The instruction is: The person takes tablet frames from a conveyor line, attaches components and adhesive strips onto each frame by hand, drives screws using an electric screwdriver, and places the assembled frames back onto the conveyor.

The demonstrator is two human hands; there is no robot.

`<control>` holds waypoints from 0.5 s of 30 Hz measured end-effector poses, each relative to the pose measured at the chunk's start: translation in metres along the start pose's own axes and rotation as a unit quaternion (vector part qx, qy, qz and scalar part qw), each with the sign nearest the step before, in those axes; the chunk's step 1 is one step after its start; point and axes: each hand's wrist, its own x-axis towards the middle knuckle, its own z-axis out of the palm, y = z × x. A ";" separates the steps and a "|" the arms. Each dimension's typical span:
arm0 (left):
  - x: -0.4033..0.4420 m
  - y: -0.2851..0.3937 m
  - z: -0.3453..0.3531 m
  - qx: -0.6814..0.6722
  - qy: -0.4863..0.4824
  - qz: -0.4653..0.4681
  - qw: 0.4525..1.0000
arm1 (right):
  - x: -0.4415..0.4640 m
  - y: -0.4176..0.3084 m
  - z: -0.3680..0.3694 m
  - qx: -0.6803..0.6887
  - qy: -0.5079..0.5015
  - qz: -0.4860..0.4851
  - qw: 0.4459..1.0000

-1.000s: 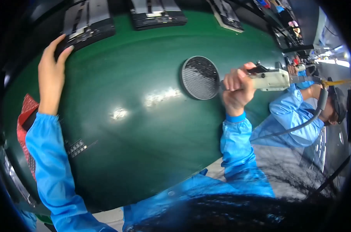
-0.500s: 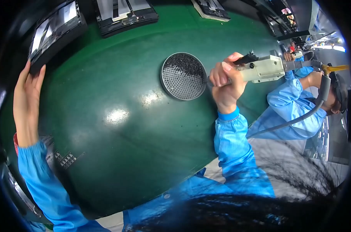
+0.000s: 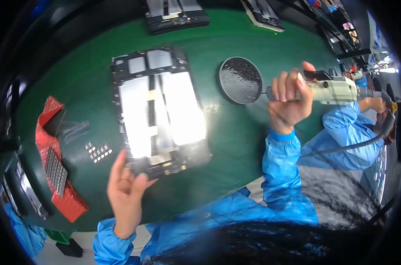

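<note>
My left hand point(image 3: 126, 196) grips the near left corner of an open tablet point(image 3: 183, 108), with the thumb and fingers on its edge. Silvery battery panels, black ribbon strips and circuit boards show inside the tablet, which looks slightly blurred. In my right hand point(image 3: 291, 99) is a pale electric screwdriver point(image 3: 335, 90) with a black lever, its bit pointing left. The bit reaches the rim of a round dish point(image 3: 240, 81) of small dark screws; whether it touches cannot be made out.
Red bubble wrap point(image 3: 47, 137) with a dark gridded piece point(image 3: 56, 172) lies left on the green bench point(image 3: 178, 196). Small chips point(image 3: 99, 152) sit beside it. More open tablets point(image 3: 176, 20) stand at the back. A cable point(image 3: 359, 137) and a co-worker's sleeve point(image 3: 342, 117) are right.
My left hand has brought the tablet from the back left to the middle of the bench. The view has shifted, uncovering the red wrap. My right hand still holds the screwdriver by the dish.
</note>
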 end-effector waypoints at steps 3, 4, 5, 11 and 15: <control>-0.004 -0.004 -0.010 0.117 -0.049 0.020 0.992 | -0.013 0.002 0.027 0.054 -0.099 0.016 0.994; -0.004 0.001 -0.014 0.170 -0.068 0.028 0.983 | -0.016 0.005 0.037 0.069 -0.112 0.026 0.991; -0.005 0.010 -0.017 0.278 -0.074 0.084 0.954 | -0.021 0.006 0.048 0.087 -0.124 0.036 0.988; 0.016 0.054 -0.062 0.586 0.068 0.277 0.759 | -0.057 0.020 0.099 0.133 -0.117 0.102 0.979; 0.042 0.067 -0.089 0.640 0.033 0.307 0.704 | -0.074 0.020 0.117 0.107 -0.124 0.121 0.979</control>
